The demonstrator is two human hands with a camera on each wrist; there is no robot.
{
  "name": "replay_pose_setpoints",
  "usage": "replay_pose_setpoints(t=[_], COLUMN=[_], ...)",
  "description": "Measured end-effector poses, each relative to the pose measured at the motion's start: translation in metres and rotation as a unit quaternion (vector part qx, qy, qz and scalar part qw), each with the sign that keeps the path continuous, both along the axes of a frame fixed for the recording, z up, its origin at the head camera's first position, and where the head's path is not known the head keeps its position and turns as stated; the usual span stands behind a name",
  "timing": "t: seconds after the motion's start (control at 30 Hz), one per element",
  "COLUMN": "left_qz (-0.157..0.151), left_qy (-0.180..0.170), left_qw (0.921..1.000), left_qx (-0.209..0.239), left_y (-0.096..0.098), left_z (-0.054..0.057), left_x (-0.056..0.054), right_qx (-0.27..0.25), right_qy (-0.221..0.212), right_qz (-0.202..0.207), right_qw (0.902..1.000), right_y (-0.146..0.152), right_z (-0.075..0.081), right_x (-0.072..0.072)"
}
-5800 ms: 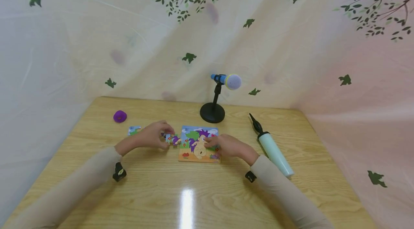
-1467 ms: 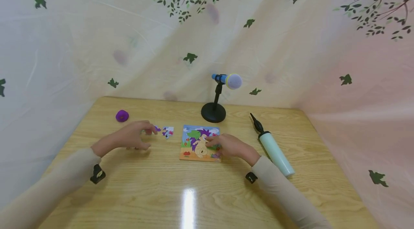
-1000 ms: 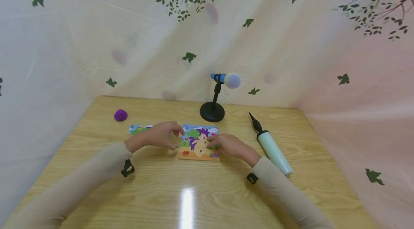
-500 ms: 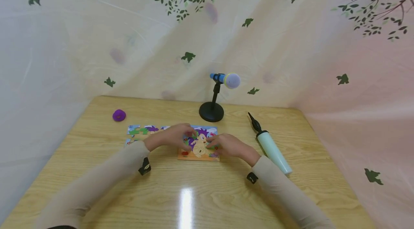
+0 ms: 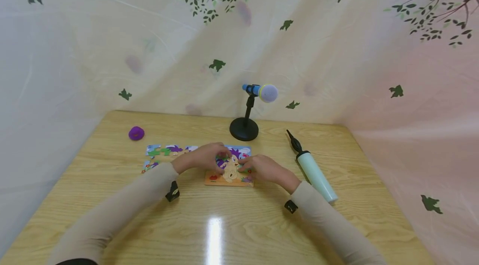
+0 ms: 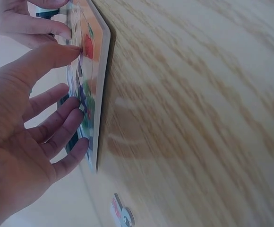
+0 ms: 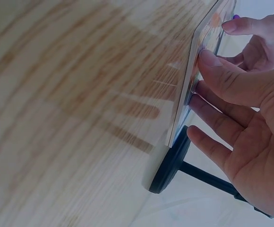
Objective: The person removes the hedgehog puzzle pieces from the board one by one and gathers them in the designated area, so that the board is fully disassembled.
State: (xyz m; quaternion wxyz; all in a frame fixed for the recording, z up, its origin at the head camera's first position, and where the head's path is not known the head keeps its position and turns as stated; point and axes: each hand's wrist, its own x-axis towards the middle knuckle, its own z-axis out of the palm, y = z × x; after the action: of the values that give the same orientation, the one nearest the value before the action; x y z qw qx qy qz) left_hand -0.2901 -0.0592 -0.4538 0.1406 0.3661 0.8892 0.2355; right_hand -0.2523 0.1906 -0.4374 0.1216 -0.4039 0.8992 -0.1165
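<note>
A flat jigsaw puzzle board [image 5: 220, 183] with a purple-spined hedgehog picture lies at mid-table. My left hand [image 5: 205, 157] reaches over its left half, thumb and fingers spread apart with the tips at the picture [image 6: 90, 90]. From the right, my right hand [image 5: 268, 169] rests its fingertips along the board's right side; the right wrist view shows its thumb [image 7: 210, 59] on the board's face near the edge. Several loose puzzle pieces [image 5: 174, 148] lie left of the board, partly hidden behind the left arm. One piece [image 6: 123, 215] shows near the bottom of the left wrist view.
Behind the board stands a blue toy microphone [image 5: 262, 92] on a black round-based stand [image 5: 244, 129]. A pale green hand pump [image 5: 316, 175] with a black nozzle lies to the right. A small purple object [image 5: 136, 133] sits at the back left. A leaf-patterned curtain [image 5: 179, 48] hangs behind.
The left hand set pieces down left of the board, then moved right until its fingertips came over the board's left half. The right hand stays at the board's right side.
</note>
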Motion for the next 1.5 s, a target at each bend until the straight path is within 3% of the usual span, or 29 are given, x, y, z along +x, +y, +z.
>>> replay_pose_setpoints(t=[0.63, 1.07, 1.5], left_qz=[0.016, 0.013, 0.014], left_qy=[-0.038, -0.011, -0.013], left_qw=[0.9991, 0.9999, 0.9996], left_qx=[0.001, 0.002, 0.019], left_y=[0.0035, 0.0049, 0.0052], left_z=[0.0023, -0.0016, 0.0029], left_x=[0.0012, -0.0002, 0.0013], right_qx=[-0.006, -0.011, -0.024], right_qy=[-0.014, -0.009, -0.016], right_qz=[-0.02, -0.016, -0.016], right_qw=[0.9997, 0.9998, 0.9995], right_y=[-0.0007, -0.0006, 0.0001], right_z=[-0.0004, 0.0005, 0.0012], right_x=[0.0025, 0.0046, 0.0053])
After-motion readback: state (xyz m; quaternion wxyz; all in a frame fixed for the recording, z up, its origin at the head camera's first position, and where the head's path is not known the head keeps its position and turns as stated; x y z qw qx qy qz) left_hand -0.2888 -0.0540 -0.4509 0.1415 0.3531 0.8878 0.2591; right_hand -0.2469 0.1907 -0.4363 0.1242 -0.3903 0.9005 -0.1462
